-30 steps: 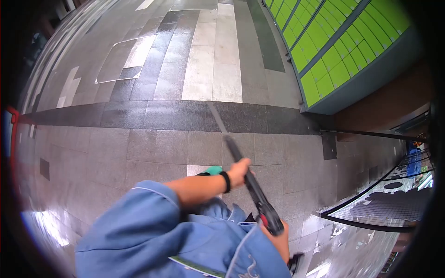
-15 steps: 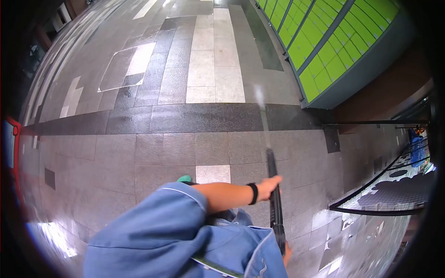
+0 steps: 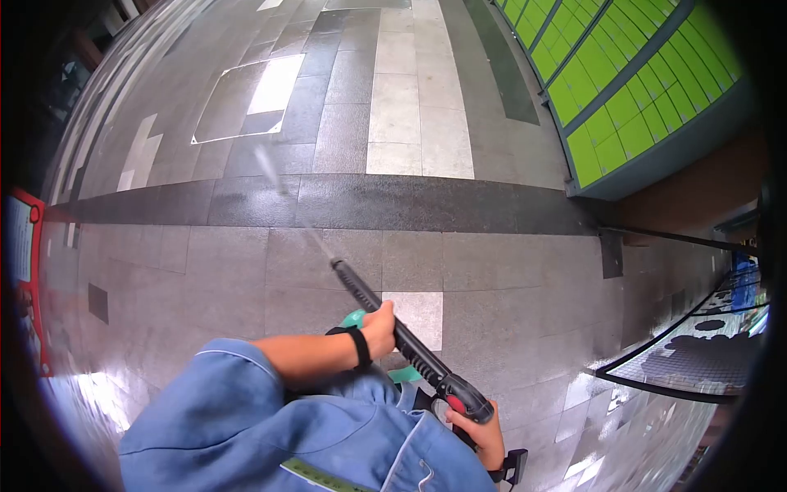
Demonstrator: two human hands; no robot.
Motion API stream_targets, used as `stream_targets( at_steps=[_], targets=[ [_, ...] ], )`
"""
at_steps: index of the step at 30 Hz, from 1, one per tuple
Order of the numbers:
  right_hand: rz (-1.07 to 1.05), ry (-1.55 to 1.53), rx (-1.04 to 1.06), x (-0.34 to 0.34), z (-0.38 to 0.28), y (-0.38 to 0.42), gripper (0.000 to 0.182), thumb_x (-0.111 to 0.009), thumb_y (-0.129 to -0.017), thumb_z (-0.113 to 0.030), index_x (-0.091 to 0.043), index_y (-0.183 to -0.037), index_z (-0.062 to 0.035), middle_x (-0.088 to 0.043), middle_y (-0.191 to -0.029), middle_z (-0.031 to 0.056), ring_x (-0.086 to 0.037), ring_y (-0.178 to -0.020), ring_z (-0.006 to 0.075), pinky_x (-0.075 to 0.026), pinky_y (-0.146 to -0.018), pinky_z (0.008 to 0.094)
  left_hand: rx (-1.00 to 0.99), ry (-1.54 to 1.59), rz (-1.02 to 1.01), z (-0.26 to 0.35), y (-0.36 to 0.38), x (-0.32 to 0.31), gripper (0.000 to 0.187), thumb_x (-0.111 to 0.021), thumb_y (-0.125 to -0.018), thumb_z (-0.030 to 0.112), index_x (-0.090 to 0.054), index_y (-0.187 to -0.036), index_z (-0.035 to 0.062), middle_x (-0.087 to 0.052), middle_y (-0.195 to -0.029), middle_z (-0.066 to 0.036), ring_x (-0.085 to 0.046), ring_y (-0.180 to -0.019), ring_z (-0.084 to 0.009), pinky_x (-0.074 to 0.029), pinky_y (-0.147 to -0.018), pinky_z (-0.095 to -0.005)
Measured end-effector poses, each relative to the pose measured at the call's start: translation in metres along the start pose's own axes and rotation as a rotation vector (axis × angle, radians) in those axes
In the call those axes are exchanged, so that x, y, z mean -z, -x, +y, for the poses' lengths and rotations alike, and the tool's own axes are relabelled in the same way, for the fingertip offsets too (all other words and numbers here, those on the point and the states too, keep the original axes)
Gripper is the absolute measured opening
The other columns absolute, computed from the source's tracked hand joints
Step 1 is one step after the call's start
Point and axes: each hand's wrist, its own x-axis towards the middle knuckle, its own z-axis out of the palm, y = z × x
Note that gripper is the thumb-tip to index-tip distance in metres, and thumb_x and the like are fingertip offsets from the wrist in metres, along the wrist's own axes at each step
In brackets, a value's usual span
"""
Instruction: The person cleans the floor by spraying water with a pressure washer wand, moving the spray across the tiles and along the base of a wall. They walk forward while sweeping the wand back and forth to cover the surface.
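A black pressure washer gun (image 3: 425,358) slants across my front, its nozzle pointing up and to the left. My left hand (image 3: 379,330), with a black band on the wrist, is wrapped around the middle of its lance. At the rear handle, near a red part, my right hand (image 3: 482,433) grips the gun, partly hidden beneath it. A thin water jet (image 3: 269,168) leaves the nozzle and reaches toward the wet, dark strip of paving (image 3: 344,203).
Bright green lockers (image 3: 635,102) line the upper right. A black-framed mesh panel (image 3: 689,353) stands at the right, and a red-framed sign (image 3: 33,279) at the left edge. Green shoe tips (image 3: 403,375) show below the gun. The tiled floor (image 3: 205,262) shines wet in places.
The gun has swung from pointing nearly straight ahead to pointing left, and its jet has swept left with it. My left hand has moved left; my right hand now shows more at the handle.
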Motion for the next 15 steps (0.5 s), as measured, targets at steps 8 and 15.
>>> stream_targets(
  at_steps=[8,15],
  targets=[
    [0.578,0.236,0.173,-0.095,0.000,0.078,0.025,-0.070,-0.062,-0.007,-0.060,-0.084,0.0006,-0.058,-0.064,0.0020,-0.051,-0.054,0.0065,-0.040,-0.049,0.0211,0.180,-0.380,-0.570,-0.038,0.000,-0.036,0.037,-0.055,-0.075,0.030,-0.049,-0.087,-0.0048,-0.052,-0.072,-0.013,-0.052,-0.057,-0.0233,-0.045,-0.049,-0.0386],
    [0.632,0.364,0.140,-0.175,-0.004,0.094,0.028,-0.071,-0.061,-0.008,-0.060,-0.085,-0.0002,-0.057,-0.065,0.0007,-0.049,-0.054,0.0055,-0.039,-0.049,0.0203,0.290,-0.507,-0.849,-0.006,0.023,-0.012,0.038,-0.057,-0.077,0.041,-0.047,-0.078,0.0040,-0.050,-0.057,-0.006,-0.050,-0.046,-0.0167,-0.042,-0.041,-0.0301]
  ],
)
